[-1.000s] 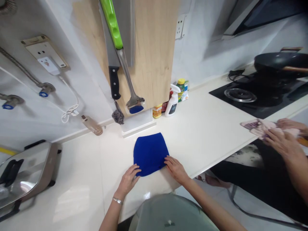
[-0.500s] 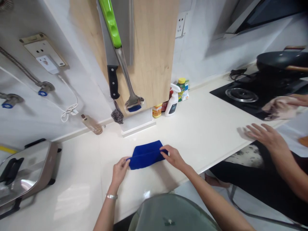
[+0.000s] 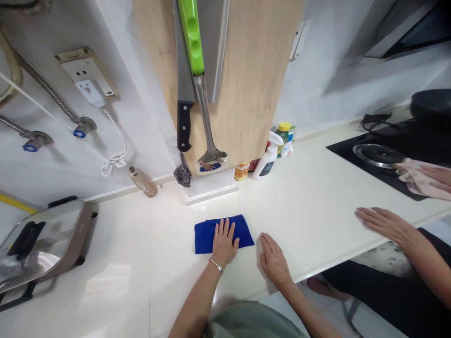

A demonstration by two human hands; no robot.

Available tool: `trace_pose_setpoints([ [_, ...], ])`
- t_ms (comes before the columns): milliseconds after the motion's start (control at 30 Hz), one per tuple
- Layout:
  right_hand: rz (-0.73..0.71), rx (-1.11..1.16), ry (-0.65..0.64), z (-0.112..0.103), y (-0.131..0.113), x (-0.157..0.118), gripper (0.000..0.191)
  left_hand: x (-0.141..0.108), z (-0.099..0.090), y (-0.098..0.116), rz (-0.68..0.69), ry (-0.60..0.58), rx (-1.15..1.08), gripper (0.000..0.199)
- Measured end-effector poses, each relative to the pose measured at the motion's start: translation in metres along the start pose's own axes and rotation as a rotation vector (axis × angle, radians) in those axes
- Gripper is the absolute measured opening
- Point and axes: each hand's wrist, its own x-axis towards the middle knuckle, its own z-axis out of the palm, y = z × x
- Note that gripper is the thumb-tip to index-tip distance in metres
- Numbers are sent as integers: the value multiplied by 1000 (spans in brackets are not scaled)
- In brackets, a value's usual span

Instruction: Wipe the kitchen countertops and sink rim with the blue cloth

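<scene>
Folded blue cloth (image 3: 206, 239) flat on white counter (image 3: 165, 291). Soft, light, likely limp (take by free edge at 9 o'clock, clear of your palm). Your left hand (image 3: 223, 244) on top of it, fingers spread, pressing down, no pinch. Your right hand (image 3: 275, 260) open on counter, just beside cloth at 3 o'clock, not touching. Co-worker's hand (image 3: 384, 224) flat on counter, well off at 3 o'clock; pink cloth (image 3: 414, 178) beyond it.
</scene>
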Motion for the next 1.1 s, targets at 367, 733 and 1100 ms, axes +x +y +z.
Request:
trace_pose_setpoints([
  [367, -36, -32, 20, 4, 11, -2, 66, -32, -65, -89, 117, -140, 158, 61],
  [733, 56, -120, 181, 0, 4, -17, 54, -120, -130, -196, -399, 166, 121, 56],
  [1100, 270, -294, 137, 5, -29, -27, 53, -61, -73, -188, -560, 328, 250, 72],
])
